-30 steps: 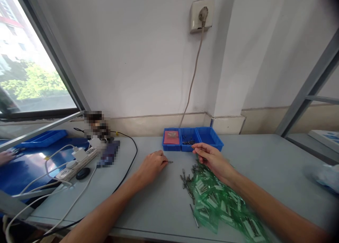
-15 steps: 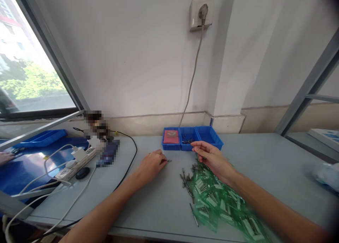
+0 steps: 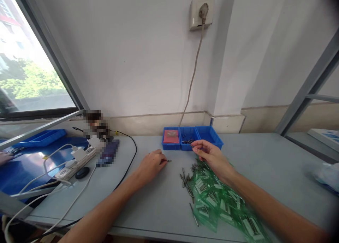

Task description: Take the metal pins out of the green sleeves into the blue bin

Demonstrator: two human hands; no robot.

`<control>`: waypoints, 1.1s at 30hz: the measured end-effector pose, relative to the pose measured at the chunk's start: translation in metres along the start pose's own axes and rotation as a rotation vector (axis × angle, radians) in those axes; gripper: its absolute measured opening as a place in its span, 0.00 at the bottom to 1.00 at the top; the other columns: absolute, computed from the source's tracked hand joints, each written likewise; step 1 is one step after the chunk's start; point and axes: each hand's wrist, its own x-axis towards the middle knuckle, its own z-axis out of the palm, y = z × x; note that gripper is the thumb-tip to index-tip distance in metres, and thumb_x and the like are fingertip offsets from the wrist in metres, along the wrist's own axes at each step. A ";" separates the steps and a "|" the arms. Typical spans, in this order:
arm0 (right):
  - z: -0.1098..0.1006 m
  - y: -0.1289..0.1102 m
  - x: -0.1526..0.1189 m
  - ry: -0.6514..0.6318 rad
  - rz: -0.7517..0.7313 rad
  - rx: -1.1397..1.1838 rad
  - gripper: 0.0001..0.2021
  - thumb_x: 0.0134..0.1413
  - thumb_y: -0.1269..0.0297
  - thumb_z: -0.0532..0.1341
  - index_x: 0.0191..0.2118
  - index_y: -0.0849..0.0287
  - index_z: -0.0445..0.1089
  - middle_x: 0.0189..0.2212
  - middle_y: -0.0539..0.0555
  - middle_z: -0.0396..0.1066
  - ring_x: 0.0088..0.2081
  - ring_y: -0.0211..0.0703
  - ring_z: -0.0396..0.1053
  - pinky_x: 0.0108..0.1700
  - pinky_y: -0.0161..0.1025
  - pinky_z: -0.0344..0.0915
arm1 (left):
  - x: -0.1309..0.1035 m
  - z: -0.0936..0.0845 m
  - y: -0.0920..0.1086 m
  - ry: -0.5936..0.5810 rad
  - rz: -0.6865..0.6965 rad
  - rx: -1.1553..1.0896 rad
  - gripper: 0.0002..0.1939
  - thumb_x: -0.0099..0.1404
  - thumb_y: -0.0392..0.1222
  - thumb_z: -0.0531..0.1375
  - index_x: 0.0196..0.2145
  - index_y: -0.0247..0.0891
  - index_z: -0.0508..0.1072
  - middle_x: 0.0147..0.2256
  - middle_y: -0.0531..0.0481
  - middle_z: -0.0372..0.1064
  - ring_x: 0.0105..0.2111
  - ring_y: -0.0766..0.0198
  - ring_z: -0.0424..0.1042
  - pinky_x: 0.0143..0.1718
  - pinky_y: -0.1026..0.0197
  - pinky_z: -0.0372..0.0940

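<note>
My left hand (image 3: 151, 165) rests low over the grey table, its fingertips pinched on a small metal pin (image 3: 169, 160) that pokes out to the right. My right hand (image 3: 209, 154) is closed in a pinch at the front of the middle blue bin (image 3: 187, 147); whatever sits between thumb and forefinger is too small to name. Dark metal pins (image 3: 188, 141) lie inside that bin. Below my right hand spread green plastic bags (image 3: 212, 204) of metal pins, and a pile of loose pins (image 3: 186, 181) lies along their left edge.
The left blue bin (image 3: 171, 147) holds a pink sheet under a clear bag; the right blue bin (image 3: 218, 143) adjoins the middle one. A power strip (image 3: 66, 169) with white cables and a black round object (image 3: 82, 172) lie left. Another person's hand (image 3: 4, 158) shows at the far left.
</note>
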 end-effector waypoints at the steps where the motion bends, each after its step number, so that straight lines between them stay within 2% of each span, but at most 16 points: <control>1: 0.000 0.000 0.000 0.002 -0.001 0.000 0.21 0.50 0.45 0.74 0.44 0.53 0.79 0.37 0.53 0.72 0.31 0.41 0.61 0.33 0.40 0.61 | 0.000 0.001 0.000 -0.001 0.000 -0.002 0.12 0.74 0.39 0.59 0.41 0.39 0.83 0.43 0.46 0.75 0.40 0.57 0.76 0.43 0.58 0.66; 7: 0.000 0.001 0.001 0.019 0.007 0.019 0.20 0.51 0.48 0.74 0.45 0.53 0.78 0.37 0.52 0.72 0.30 0.40 0.62 0.33 0.40 0.61 | 0.000 0.004 -0.004 0.023 0.006 -0.013 0.11 0.73 0.39 0.59 0.41 0.39 0.83 0.42 0.46 0.75 0.39 0.58 0.76 0.43 0.59 0.66; 12: -0.001 0.004 0.002 0.029 0.019 0.039 0.20 0.51 0.49 0.74 0.47 0.51 0.76 0.37 0.50 0.71 0.29 0.38 0.62 0.32 0.40 0.59 | 0.000 0.002 -0.003 -0.004 0.002 0.040 0.11 0.75 0.38 0.57 0.40 0.38 0.81 0.43 0.45 0.75 0.39 0.57 0.76 0.42 0.58 0.66; 15: -0.002 0.005 0.002 0.023 0.026 0.039 0.20 0.53 0.50 0.73 0.48 0.52 0.76 0.37 0.50 0.71 0.30 0.38 0.62 0.33 0.39 0.60 | -0.001 0.005 -0.004 -0.012 -0.005 0.112 0.12 0.78 0.38 0.55 0.42 0.36 0.78 0.44 0.43 0.74 0.40 0.56 0.75 0.40 0.58 0.65; 20: -0.002 0.006 0.001 0.027 0.033 0.035 0.20 0.52 0.49 0.74 0.48 0.52 0.76 0.37 0.51 0.71 0.29 0.38 0.62 0.32 0.39 0.59 | -0.005 0.016 -0.006 -0.002 0.059 0.190 0.11 0.80 0.36 0.48 0.46 0.36 0.70 0.48 0.41 0.70 0.44 0.53 0.71 0.38 0.57 0.63; 27: -0.004 0.007 0.003 0.015 0.029 0.034 0.19 0.52 0.49 0.73 0.46 0.52 0.77 0.39 0.52 0.72 0.30 0.39 0.61 0.34 0.40 0.60 | -0.002 0.020 -0.008 0.138 0.048 -0.021 0.10 0.81 0.38 0.46 0.45 0.39 0.67 0.46 0.45 0.70 0.43 0.57 0.69 0.43 0.56 0.63; 33: -0.003 0.006 0.002 0.016 0.035 0.011 0.17 0.54 0.49 0.72 0.46 0.52 0.78 0.35 0.51 0.71 0.30 0.40 0.62 0.35 0.41 0.60 | 0.000 0.015 -0.005 0.198 0.046 -0.134 0.11 0.80 0.38 0.46 0.41 0.39 0.66 0.45 0.45 0.69 0.44 0.57 0.67 0.47 0.55 0.63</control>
